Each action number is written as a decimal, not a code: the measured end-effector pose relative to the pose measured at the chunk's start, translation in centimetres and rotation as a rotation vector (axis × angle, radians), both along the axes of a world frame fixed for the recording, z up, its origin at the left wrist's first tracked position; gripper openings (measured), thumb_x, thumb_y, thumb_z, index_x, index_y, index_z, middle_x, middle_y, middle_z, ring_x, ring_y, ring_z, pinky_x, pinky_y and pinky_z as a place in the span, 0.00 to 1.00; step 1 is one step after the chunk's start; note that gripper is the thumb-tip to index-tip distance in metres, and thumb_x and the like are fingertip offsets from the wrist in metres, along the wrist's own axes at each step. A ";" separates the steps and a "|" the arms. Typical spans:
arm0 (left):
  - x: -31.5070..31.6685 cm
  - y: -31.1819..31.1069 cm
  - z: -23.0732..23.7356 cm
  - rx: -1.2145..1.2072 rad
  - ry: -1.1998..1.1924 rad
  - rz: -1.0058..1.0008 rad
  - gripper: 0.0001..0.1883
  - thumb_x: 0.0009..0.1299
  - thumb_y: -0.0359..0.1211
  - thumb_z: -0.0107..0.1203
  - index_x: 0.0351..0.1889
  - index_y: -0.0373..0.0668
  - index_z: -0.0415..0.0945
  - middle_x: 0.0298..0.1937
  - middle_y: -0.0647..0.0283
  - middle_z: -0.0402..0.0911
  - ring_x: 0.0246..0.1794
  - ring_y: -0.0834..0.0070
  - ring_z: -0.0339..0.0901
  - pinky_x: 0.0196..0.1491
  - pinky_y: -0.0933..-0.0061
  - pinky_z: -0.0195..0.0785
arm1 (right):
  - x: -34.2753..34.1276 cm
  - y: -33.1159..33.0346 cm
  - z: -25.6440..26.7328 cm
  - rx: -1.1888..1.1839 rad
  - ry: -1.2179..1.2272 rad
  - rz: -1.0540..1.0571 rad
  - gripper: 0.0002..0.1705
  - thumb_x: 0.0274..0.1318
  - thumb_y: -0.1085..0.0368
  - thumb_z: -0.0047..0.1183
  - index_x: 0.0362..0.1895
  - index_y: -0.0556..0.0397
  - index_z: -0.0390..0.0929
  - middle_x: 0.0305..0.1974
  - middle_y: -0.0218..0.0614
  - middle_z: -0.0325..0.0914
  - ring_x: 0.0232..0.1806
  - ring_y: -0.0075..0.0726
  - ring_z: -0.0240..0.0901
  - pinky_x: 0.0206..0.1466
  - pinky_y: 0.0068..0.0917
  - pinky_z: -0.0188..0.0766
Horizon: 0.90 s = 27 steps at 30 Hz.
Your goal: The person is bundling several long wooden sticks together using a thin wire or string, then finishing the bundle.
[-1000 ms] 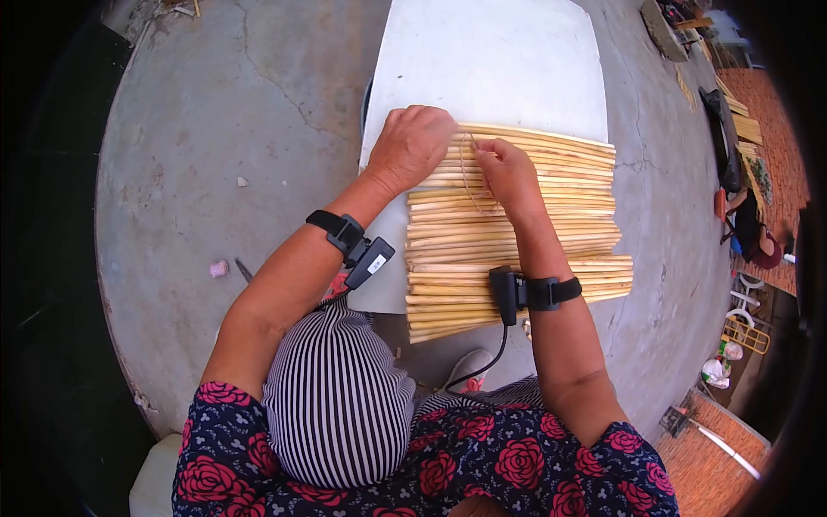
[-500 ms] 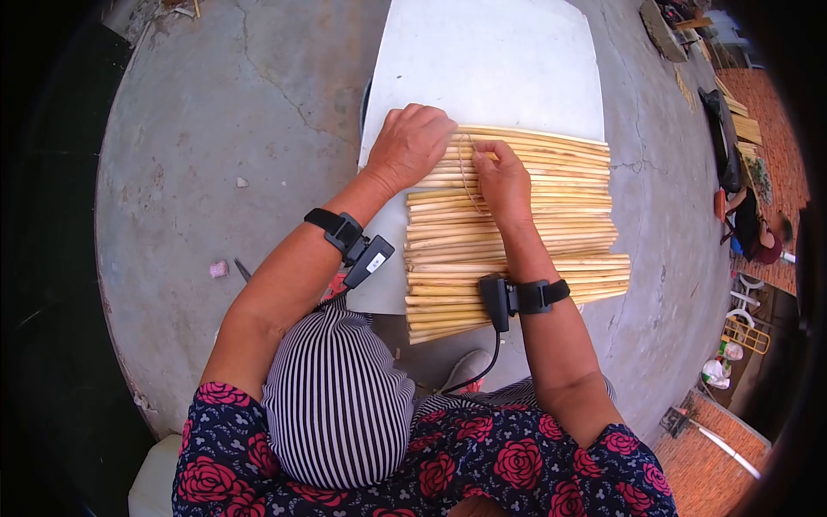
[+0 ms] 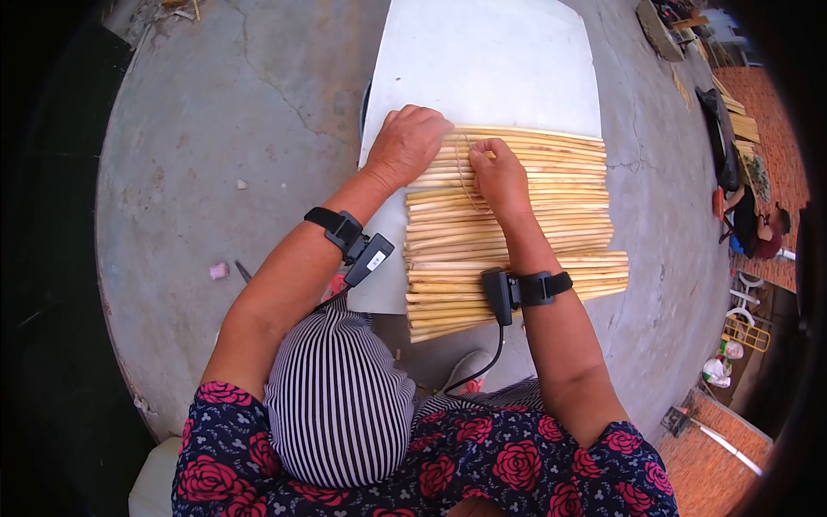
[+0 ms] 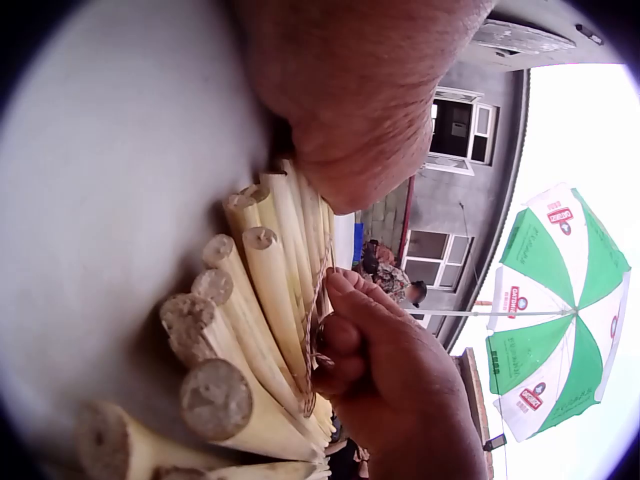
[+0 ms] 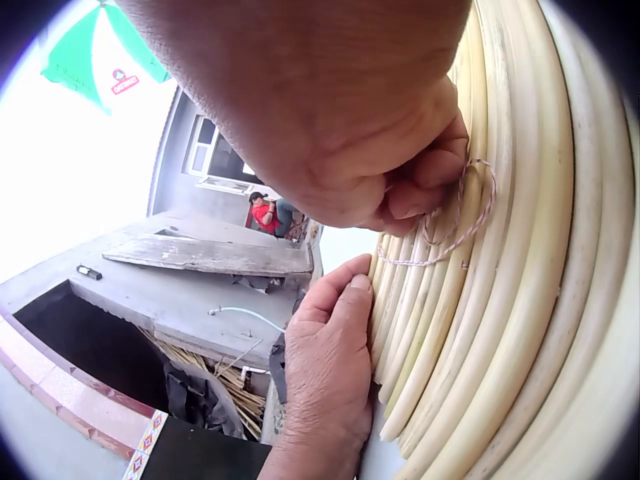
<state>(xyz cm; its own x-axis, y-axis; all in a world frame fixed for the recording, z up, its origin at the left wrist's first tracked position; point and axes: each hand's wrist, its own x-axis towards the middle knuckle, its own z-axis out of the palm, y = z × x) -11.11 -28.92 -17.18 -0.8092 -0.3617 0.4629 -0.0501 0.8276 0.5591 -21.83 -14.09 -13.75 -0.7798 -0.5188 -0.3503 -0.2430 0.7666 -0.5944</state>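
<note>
Pale yellow peeled stalks (image 3: pixel 551 202) lie side by side in a mat on a white board (image 3: pixel 491 69). My left hand (image 3: pixel 407 145) is at the far left corner of the mat; in the right wrist view its thumb and fingers (image 5: pixel 345 295) pinch the outermost stalk near its end. My right hand (image 3: pixel 501 177) is just to the right, above the stalks, its thumb and forefinger pinching a thin twine (image 5: pixel 480 225). The twine hangs in a loose loop over the stalks. In the left wrist view, cut stalk ends (image 4: pixel 218 398) face the camera.
On the concrete floor (image 3: pixel 198 172) to the left lie a pink spool-like item (image 3: pixel 219 270) and a dark narrow tool (image 3: pixel 243 270). A person (image 3: pixel 767 233) sits at the far right. My striped knee (image 3: pixel 340 396) is close to the board's near edge.
My right hand and forearm have moved slightly left, nearer my left hand, still with the twine pinched. The left hand has stayed nearly in place at the mat's far corner.
</note>
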 end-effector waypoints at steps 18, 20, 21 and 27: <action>-1.2 -0.7 1.6 0.117 -0.178 0.025 0.11 0.70 0.39 0.52 0.38 0.45 0.82 0.36 0.61 0.79 0.41 0.61 0.76 0.49 0.60 0.67 | 1.5 1.0 2.1 -0.442 -0.422 -0.164 0.09 0.63 0.65 0.51 0.46 0.51 0.77 0.18 0.21 0.67 0.18 0.15 0.58 0.22 0.18 0.58; -1.6 -0.9 2.4 0.168 -0.286 0.016 0.12 0.69 0.40 0.52 0.38 0.44 0.82 0.36 0.59 0.80 0.41 0.61 0.76 0.47 0.60 0.68 | 1.9 0.8 2.6 -0.442 -0.427 -0.175 0.12 0.63 0.65 0.51 0.49 0.52 0.77 0.18 0.21 0.67 0.17 0.15 0.58 0.22 0.17 0.58; -1.9 -1.2 2.8 0.219 -0.346 0.005 0.13 0.69 0.40 0.52 0.38 0.43 0.82 0.36 0.58 0.81 0.40 0.61 0.77 0.47 0.61 0.69 | 1.9 0.9 2.7 -0.446 -0.436 -0.166 0.13 0.64 0.65 0.51 0.50 0.52 0.77 0.18 0.20 0.67 0.17 0.14 0.58 0.22 0.17 0.58; -2.6 -2.4 2.9 0.652 -0.437 -0.039 0.16 0.65 0.42 0.51 0.40 0.43 0.83 0.40 0.56 0.84 0.42 0.63 0.80 0.47 0.66 0.71 | 1.9 1.1 2.8 -0.480 -0.426 -0.113 0.15 0.65 0.66 0.50 0.54 0.54 0.78 0.20 0.19 0.67 0.19 0.12 0.59 0.22 0.15 0.59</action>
